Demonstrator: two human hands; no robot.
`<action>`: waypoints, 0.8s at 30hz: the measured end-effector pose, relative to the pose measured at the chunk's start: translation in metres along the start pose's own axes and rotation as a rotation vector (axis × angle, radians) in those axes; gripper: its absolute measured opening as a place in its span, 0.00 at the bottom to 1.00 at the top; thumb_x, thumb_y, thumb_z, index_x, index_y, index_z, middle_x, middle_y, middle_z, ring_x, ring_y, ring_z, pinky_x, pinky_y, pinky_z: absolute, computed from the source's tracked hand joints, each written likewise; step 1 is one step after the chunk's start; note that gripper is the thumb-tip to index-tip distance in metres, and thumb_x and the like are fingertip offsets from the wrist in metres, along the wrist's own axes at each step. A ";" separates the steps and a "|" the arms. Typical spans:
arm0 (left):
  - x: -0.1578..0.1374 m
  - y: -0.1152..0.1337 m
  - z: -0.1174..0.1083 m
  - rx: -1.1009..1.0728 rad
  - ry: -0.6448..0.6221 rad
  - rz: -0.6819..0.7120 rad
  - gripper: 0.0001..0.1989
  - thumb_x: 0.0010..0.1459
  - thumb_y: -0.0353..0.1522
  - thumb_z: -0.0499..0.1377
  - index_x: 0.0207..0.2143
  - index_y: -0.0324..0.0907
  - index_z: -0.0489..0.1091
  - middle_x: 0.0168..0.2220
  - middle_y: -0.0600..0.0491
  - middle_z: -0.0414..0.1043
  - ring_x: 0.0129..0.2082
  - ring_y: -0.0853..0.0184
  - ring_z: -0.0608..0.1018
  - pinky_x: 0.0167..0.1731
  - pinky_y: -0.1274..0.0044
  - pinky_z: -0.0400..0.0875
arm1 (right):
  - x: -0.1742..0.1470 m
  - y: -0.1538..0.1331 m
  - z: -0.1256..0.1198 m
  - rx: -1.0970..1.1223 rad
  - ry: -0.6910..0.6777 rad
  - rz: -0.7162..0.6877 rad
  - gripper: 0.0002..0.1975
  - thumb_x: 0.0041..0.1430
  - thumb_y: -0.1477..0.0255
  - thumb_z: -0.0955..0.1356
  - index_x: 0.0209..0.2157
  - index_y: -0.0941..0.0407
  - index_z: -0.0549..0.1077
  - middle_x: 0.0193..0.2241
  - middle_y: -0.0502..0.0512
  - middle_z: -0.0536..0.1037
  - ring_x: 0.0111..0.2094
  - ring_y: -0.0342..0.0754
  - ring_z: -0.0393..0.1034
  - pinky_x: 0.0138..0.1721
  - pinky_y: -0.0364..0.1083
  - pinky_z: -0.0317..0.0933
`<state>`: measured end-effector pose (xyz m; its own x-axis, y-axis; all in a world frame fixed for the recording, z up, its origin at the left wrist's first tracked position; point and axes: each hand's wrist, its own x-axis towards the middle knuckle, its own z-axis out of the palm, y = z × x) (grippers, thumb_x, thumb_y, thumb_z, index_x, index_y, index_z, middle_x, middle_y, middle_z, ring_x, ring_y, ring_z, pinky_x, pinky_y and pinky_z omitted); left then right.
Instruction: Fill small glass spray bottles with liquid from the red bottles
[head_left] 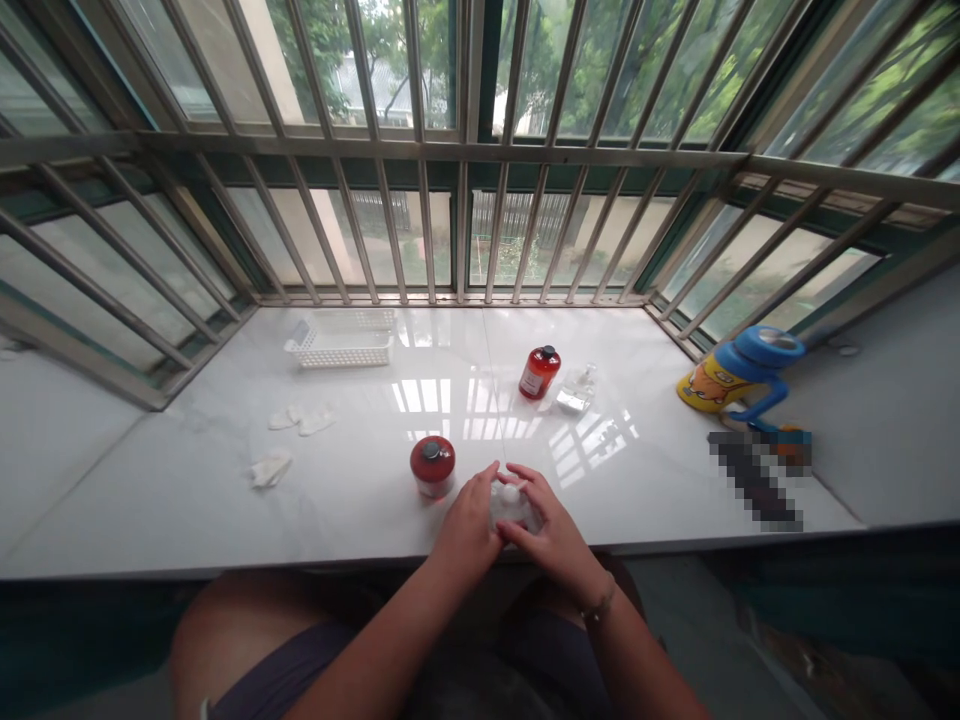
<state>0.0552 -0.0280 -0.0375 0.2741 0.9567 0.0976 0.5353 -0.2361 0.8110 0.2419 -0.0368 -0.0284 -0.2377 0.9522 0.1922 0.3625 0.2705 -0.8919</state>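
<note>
Close to the near edge of the sill, a small clear bottle with a whitish round top is between my two hands. My left hand curves around its left side, partly covering it. From the right, my right hand grips it with thumb and fingers. Just left of my left hand stands a red bottle with a dark cap. Farther back, a second red bottle with a pale label is beside another clear bottle.
A white perforated basket lies at the back left of the white marble sill. Several crumpled white tissues are at left. On the right are a yellow and blue flask and a blurred-out dark object. Metal bars line the window.
</note>
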 end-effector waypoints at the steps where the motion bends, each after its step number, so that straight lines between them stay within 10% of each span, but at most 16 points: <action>1: 0.000 -0.001 -0.001 -0.008 0.005 -0.006 0.42 0.55 0.27 0.68 0.71 0.46 0.60 0.66 0.40 0.71 0.65 0.49 0.75 0.67 0.53 0.70 | -0.003 0.002 0.001 0.019 0.011 0.008 0.27 0.62 0.64 0.76 0.62 0.48 0.75 0.66 0.64 0.70 0.69 0.62 0.65 0.68 0.65 0.63; 6: -0.002 -0.001 -0.005 -0.034 -0.007 -0.014 0.42 0.54 0.28 0.69 0.70 0.47 0.61 0.64 0.42 0.74 0.64 0.50 0.77 0.66 0.55 0.71 | -0.015 0.014 0.006 0.126 0.124 0.090 0.18 0.61 0.62 0.77 0.49 0.50 0.74 0.67 0.63 0.68 0.67 0.60 0.67 0.64 0.61 0.69; 11: -0.002 -0.001 -0.005 -0.032 0.009 0.001 0.41 0.56 0.33 0.71 0.69 0.48 0.61 0.63 0.42 0.74 0.63 0.49 0.77 0.65 0.55 0.71 | -0.015 0.008 0.005 0.068 0.059 0.071 0.29 0.62 0.63 0.76 0.63 0.47 0.70 0.71 0.62 0.63 0.72 0.60 0.60 0.68 0.62 0.63; 17: -0.002 -0.001 -0.005 -0.025 -0.009 -0.017 0.42 0.55 0.31 0.72 0.69 0.46 0.61 0.63 0.41 0.74 0.63 0.50 0.77 0.64 0.55 0.71 | -0.013 0.007 0.007 0.116 0.125 0.100 0.19 0.61 0.62 0.77 0.49 0.50 0.70 0.70 0.62 0.64 0.69 0.60 0.63 0.68 0.63 0.63; 24: -0.001 0.000 -0.006 -0.029 0.002 -0.033 0.39 0.57 0.33 0.71 0.69 0.45 0.61 0.63 0.42 0.74 0.63 0.51 0.77 0.64 0.57 0.71 | -0.013 0.007 0.008 0.089 0.038 0.081 0.26 0.59 0.62 0.78 0.56 0.49 0.71 0.71 0.63 0.61 0.72 0.62 0.59 0.70 0.62 0.59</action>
<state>0.0505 -0.0285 -0.0340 0.2549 0.9643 0.0719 0.5209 -0.1996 0.8299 0.2402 -0.0484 -0.0401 -0.1760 0.9755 0.1320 0.2971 0.1804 -0.9376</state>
